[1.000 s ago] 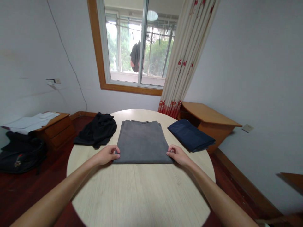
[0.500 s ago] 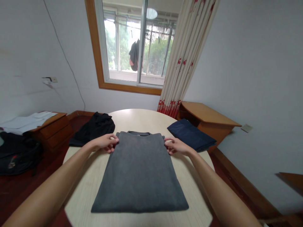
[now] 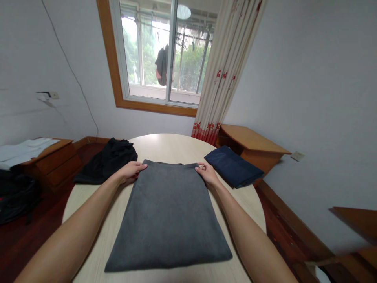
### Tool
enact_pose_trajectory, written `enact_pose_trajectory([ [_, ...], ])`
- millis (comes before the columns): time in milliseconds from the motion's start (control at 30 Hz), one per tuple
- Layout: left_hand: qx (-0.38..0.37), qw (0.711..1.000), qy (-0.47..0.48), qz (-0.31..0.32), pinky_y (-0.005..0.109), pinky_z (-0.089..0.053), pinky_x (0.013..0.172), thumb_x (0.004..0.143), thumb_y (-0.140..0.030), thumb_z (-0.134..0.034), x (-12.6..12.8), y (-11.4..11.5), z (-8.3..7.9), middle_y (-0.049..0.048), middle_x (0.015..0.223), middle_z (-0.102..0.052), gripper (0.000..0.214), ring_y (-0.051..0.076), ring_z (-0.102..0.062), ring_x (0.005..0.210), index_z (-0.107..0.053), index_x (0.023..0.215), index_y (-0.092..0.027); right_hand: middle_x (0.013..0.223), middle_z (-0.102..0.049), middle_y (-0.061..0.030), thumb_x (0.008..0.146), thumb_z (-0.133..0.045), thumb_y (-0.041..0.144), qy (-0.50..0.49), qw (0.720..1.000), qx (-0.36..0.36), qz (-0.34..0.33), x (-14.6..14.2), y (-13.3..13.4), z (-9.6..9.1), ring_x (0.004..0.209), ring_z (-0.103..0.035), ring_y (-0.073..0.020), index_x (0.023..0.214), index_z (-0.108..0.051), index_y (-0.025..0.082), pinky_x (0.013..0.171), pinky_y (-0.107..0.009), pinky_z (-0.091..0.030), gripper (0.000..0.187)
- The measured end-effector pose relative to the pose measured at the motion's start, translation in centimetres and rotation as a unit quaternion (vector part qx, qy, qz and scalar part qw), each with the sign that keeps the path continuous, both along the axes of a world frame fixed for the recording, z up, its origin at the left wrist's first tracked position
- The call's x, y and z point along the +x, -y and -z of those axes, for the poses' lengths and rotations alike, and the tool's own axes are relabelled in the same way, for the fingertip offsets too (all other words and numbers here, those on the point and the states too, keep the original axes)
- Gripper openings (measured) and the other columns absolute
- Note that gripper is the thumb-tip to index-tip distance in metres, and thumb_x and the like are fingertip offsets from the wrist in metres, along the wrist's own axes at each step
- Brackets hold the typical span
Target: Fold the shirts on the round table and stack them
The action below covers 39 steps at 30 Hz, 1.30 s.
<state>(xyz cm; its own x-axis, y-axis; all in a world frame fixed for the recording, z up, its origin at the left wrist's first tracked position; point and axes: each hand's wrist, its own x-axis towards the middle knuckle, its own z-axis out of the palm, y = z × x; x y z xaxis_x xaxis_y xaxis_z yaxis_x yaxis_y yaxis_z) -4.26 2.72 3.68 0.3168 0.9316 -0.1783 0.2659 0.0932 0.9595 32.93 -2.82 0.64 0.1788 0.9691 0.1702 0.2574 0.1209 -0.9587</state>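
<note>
A dark grey shirt [image 3: 172,212], folded into a long panel, lies on the round pale table [image 3: 167,143]. My left hand [image 3: 131,171] pinches its far left corner between thumb and fingers. At the far right corner, my right hand [image 3: 207,173] grips the cloth the same way. The shirt's far edge looks slightly raised between my hands, and only a sliver of the collar shows behind it. A crumpled black garment [image 3: 110,161] lies just beyond my left hand. Past my right hand sits a folded navy garment [image 3: 234,166].
A wooden desk [image 3: 253,139] stands behind the table at the right, beside a long curtain [image 3: 220,78] and a window. On the left are a low wooden cabinet [image 3: 55,165] with white papers on top and a black bag [image 3: 17,196] on the floor.
Both hands have closed on the shirt's far corners, the right one moving inward. The far edge now covers most of the collar. My view has shifted slightly right.
</note>
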Motion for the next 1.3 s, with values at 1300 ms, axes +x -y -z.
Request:
enact_pose_trajectory([
  [1300,0.309,0.910,-0.226,-0.160,0.044,-0.047,0.102,0.080,-0.023,-0.067,2.3,-0.6,1.2,0.0176,0.128,-0.063,0.047,0.031,-0.060,0.118,-0.058,0.126,-0.015,0.106,-0.066,-0.0139,0.088,-0.053,0.024,0.380,0.914,0.012,0.139,-1.5,0.0,-0.9,0.095,-0.062,-0.0259,0.132,-0.055,0.012,0.089,-0.036,-0.046,0.045],
])
